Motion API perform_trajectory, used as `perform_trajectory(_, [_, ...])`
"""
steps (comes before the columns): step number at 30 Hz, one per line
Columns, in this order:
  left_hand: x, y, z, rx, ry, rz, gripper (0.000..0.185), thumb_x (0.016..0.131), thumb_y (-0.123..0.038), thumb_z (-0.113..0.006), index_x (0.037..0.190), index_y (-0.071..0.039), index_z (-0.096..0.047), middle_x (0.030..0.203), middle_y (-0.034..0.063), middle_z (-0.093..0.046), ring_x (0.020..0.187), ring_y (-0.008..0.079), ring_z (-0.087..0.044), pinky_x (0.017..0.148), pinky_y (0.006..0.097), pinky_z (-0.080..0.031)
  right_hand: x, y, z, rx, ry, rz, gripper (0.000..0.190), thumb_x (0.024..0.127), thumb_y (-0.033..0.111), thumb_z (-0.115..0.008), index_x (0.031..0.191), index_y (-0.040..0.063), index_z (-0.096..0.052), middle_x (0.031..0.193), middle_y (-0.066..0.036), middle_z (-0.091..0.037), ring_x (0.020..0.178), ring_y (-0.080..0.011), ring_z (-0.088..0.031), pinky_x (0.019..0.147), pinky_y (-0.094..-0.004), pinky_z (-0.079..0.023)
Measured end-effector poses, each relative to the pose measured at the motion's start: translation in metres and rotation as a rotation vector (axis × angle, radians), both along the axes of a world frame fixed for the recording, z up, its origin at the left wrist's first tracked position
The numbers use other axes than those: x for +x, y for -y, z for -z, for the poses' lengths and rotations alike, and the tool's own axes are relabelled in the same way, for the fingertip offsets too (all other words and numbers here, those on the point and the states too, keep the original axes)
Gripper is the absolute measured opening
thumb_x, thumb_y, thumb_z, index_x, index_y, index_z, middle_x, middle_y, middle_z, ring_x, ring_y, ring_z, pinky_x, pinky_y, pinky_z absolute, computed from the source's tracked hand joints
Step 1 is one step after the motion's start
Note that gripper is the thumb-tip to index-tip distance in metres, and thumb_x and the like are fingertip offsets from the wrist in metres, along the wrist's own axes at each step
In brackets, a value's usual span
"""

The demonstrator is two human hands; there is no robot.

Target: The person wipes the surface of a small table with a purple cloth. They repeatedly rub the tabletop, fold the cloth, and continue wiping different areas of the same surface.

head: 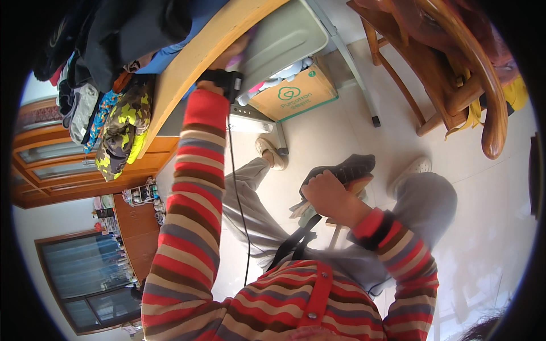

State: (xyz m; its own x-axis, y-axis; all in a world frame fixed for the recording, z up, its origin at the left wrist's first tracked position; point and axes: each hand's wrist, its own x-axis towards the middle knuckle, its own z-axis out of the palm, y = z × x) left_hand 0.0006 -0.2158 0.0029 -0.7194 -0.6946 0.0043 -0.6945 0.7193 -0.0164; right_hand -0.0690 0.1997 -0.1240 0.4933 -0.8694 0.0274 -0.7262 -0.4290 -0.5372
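Observation:
My left hand (232,51), blurred, reaches in between the wooden tabletop edge (200,47) and a grey panel (281,42) below it. Something purple shows beside its fingers; whether they hold it cannot be told. A black band with a small device is round that wrist. My right hand (324,194) is closed in a fist on a bundle of dark fabric (356,166) between my knees. Orange-tan and pale green pieces hang under the bundle, partly hidden by the hand.
Piled clothes (123,128) lie on the table at the left. A cardboard box (294,93) of stuffed items stands beneath the grey panel, near a metal table leg (356,81). A wooden armchair (465,93) is at the right. A black cable (239,192) runs down beside my left arm.

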Motion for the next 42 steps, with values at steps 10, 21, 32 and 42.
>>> perform_trajectory(10, [-0.021, -0.149, -0.002, -0.051, -0.158, 0.318, 0.058, 0.086, -0.007, -0.050, 0.143, -0.012, -0.040, 0.143, 0.0221, -0.041, 0.137, 0.0351, -0.032, 0.114, 0.0402, -0.027, 0.004, 0.008, 0.011, 0.039, -0.017, -0.033, 0.005, 0.074, 0.014, -0.062, 0.078, 0.011, -0.064, 0.074, -0.010, -0.066, 0.074, -0.0269, -0.066, 0.069, -0.0392, -0.046])
perform_trajectory(21, [0.058, 0.031, -0.007, -0.064, 0.034, -0.140, 0.041, 0.088, -0.014, -0.052, 0.129, -0.010, -0.051, 0.140, 0.0216, -0.044, 0.131, 0.0376, -0.040, 0.110, 0.0419, -0.032, -0.002, 0.009, 0.008, 0.031, -0.025, -0.008, 0.006, 0.073, 0.013, -0.062, 0.078, 0.010, -0.063, 0.076, -0.010, -0.066, 0.073, -0.0264, -0.066, 0.069, -0.0386, -0.046])
perform_trajectory(32, [0.122, -0.110, 0.002, -0.568, 0.262, 0.426, 0.029, 0.090, -0.016, -0.053, 0.114, -0.004, -0.061, 0.132, 0.0277, -0.049, 0.120, 0.0467, -0.049, 0.105, 0.0477, -0.038, -0.003, 0.004, 0.004, -0.002, 0.009, -0.011, 0.004, 0.073, 0.013, -0.062, 0.076, 0.011, -0.062, 0.075, -0.009, -0.064, 0.073, -0.0267, -0.065, 0.068, -0.0391, -0.046])
perform_trajectory(42, [0.058, -0.043, 0.009, -0.017, -0.022, -0.302, 0.054, 0.095, -0.037, -0.044, 0.143, -0.011, -0.038, 0.152, 0.0175, -0.028, 0.142, 0.0315, -0.023, 0.117, 0.0376, -0.016, 0.000, -0.004, 0.008, -0.046, 0.049, 0.021, 0.002, 0.074, 0.013, -0.061, 0.075, 0.011, -0.062, 0.073, -0.009, -0.064, 0.071, -0.0268, -0.064, 0.068, -0.0396, -0.046])
